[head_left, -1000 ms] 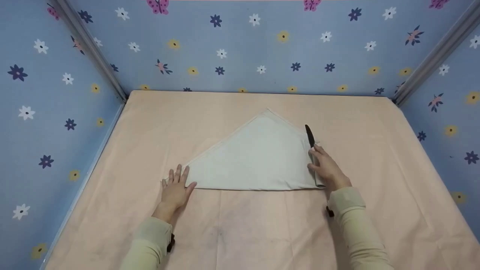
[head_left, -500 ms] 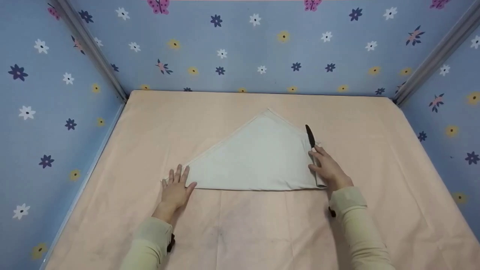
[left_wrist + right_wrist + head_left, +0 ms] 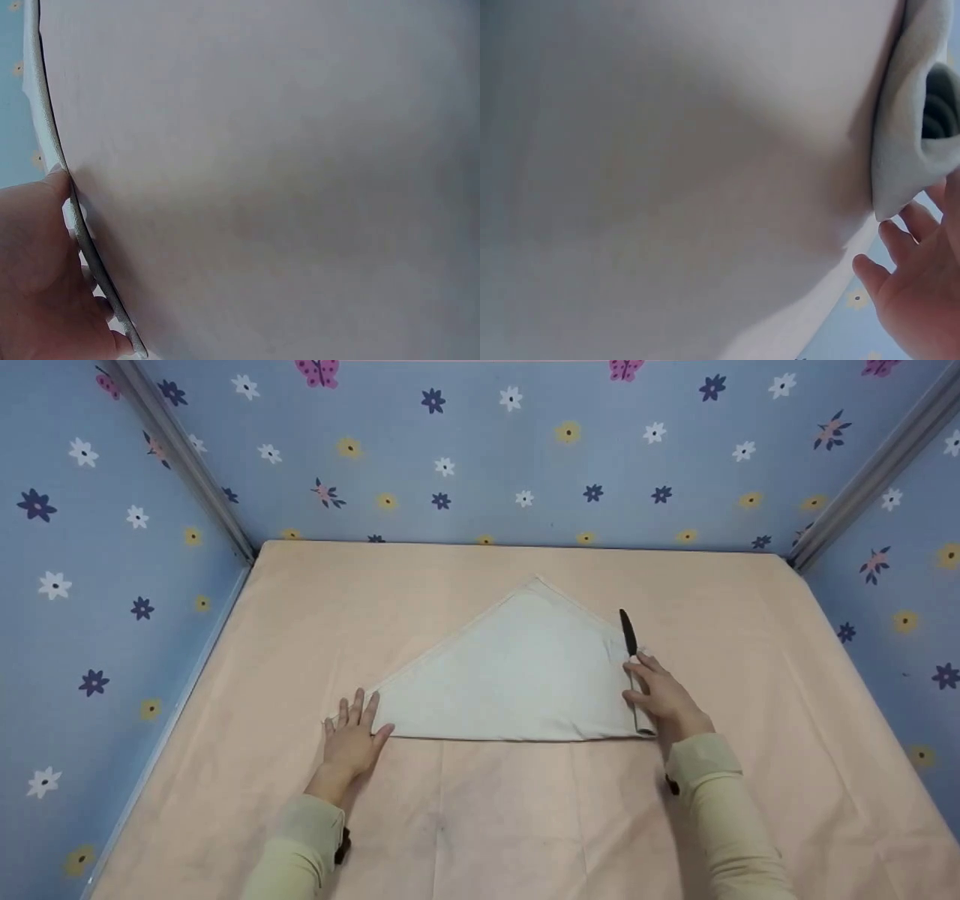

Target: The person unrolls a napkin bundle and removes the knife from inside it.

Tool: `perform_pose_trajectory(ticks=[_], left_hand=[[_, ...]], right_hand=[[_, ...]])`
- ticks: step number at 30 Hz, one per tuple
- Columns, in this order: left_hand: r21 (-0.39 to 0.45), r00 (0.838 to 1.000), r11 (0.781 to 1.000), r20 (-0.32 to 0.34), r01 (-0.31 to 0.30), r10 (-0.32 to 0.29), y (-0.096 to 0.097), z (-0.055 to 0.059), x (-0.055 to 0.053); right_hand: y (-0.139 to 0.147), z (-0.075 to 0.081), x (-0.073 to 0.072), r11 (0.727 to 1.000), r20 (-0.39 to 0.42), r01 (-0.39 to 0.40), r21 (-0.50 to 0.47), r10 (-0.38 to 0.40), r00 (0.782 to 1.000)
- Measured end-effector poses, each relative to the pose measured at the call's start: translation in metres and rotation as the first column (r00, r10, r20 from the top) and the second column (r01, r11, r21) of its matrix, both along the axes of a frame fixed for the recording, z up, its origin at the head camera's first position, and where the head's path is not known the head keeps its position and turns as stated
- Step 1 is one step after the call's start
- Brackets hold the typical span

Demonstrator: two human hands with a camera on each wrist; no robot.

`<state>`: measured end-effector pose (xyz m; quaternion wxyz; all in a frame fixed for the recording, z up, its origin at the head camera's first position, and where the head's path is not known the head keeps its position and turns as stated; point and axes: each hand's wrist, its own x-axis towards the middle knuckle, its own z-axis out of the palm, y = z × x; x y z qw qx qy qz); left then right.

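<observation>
A pale napkin point(image 3: 495, 675) lies folded to a peak on the table, its right side rolled up. From the far end of that roll point(image 3: 643, 720) sticks a dark knife blade point(image 3: 628, 631); the rest of the knife is hidden. My right hand point(image 3: 666, 697) holds the roll from above, thumb and fingers about it. In the right wrist view, the roll's near end point(image 3: 904, 135) shows dark layers inside, next to my fingers. At the napkin's left corner, my left hand point(image 3: 351, 746) rests with spread fingers, pressing it down. In the left wrist view, its thumb lies over the napkin's edge point(image 3: 94, 255).
A peach cloth point(image 3: 487, 825) with faint creases covers the table. Blue flowered panels point(image 3: 480, 450) close off the back and both sides. Grey posts point(image 3: 180, 457) stand at the two back corners.
My right hand, the roll and the knife blade have shifted slightly to the right. The left hand stays in place on the napkin's corner.
</observation>
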<state>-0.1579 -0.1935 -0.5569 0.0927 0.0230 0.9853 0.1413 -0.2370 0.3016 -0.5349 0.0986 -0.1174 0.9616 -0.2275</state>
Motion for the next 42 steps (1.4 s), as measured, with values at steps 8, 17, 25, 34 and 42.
perform_pose_trajectory(ticks=[8, 17, 25, 34, 42], left_hand=[[-0.004, 1.000, 1.000, 0.002, 0.002, -0.002, 0.000, 0.000, 0.000], [0.014, 1.000, 1.000, -0.009, 0.006, -0.006, -0.001, 0.001, 0.001], [0.008, 1.000, 1.000, -0.006, 0.008, -0.008, -0.001, 0.002, 0.000], [-0.006, 1.000, 1.000, -0.005, 0.011, -0.011, -0.001, 0.001, 0.000], [-0.010, 1.000, 1.000, -0.004, 0.007, -0.007, -0.001, 0.001, -0.001]], right_hand=[[0.005, 0.004, 0.002, 1.000, 0.011, -0.014, -0.009, 0.014, 1.000], [0.007, 0.005, 0.001, 1.000, 0.035, -0.001, 0.015, 0.001, 0.999], [0.008, 0.008, 0.001, 0.999, 0.034, -0.004, 0.036, 0.003, 0.999], [0.009, 0.009, -0.001, 0.999, 0.057, 0.022, 0.034, -0.024, 0.998], [0.011, 0.009, -0.001, 0.998, 0.076, 0.039, 0.047, -0.042, 0.996]])
